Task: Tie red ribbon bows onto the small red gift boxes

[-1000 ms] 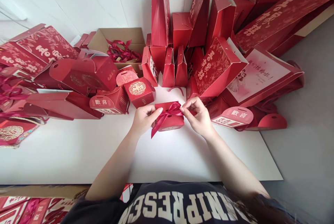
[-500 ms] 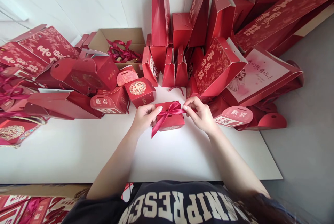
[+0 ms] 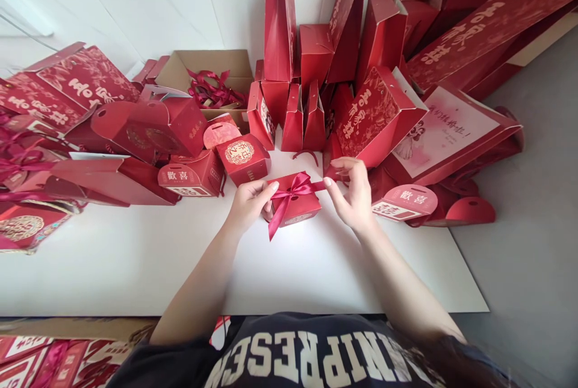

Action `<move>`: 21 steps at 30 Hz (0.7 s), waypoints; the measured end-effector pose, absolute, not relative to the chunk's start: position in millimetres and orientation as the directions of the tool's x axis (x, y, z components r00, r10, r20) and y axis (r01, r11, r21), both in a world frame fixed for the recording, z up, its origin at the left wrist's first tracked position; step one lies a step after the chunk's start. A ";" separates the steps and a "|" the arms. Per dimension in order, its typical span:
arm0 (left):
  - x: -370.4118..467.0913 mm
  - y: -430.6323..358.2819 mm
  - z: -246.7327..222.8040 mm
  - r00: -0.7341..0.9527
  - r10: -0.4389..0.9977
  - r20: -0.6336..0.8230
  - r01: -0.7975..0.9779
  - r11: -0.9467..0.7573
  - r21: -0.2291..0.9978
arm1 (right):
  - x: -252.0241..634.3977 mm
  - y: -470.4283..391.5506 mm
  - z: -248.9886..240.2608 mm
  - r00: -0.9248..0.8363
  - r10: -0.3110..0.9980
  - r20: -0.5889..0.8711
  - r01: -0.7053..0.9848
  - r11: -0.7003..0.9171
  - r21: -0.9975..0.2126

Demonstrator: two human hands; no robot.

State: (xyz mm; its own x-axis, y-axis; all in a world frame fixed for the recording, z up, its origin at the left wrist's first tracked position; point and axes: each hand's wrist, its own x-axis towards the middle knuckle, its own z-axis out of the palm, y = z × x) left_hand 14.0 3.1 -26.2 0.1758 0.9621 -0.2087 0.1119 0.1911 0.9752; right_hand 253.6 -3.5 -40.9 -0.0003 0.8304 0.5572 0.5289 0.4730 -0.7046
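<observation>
A small red box with a dark pink ribbon bow on top rests on the white table in front of me. At the box's left end, my left hand pinches the ribbon, thumb on top and fingers curled against the side. One ribbon tail hangs over the front of the box. My right hand is to the right of the box, the ribbon's right-hand tail running to its thumb and fingers, which grip it.
Red gift boxes and tall red bags crowd the table's back and both sides. An open cardboard box of ribbons stands at the back left. More red packages lie below the table's front edge, lower left.
My right hand has shifted slightly right and its fingers have lifted, with the right ribbon tail between them drawn outward. The hanging tail has moved a little right. My left hand is almost unmoved.
</observation>
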 end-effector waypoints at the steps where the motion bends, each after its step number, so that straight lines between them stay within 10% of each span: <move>1: 14.3 2.6 -26.1 0.178 0.961 -0.210 0.118 0.191 0.974 | 250.8 -7.8 -38.0 -0.059 0.754 0.654 0.599 0.551 -0.582; 5: 15.6 0.8 -26.5 0.154 0.973 -0.174 0.195 0.143 0.970 | 225.3 -30.5 -32.1 -0.533 0.499 0.683 0.553 0.817 -0.165; 11: 13.4 -0.6 -26.0 0.134 0.991 -0.008 0.364 -0.042 0.930 | 187.1 -46.7 -40.9 -0.621 0.525 0.582 0.578 0.808 -0.114; 21: 8.1 2.9 -26.7 0.113 0.990 -0.088 0.379 0.039 0.925 | 213.7 -34.1 -20.2 -0.604 0.613 0.509 0.112 0.698 -0.707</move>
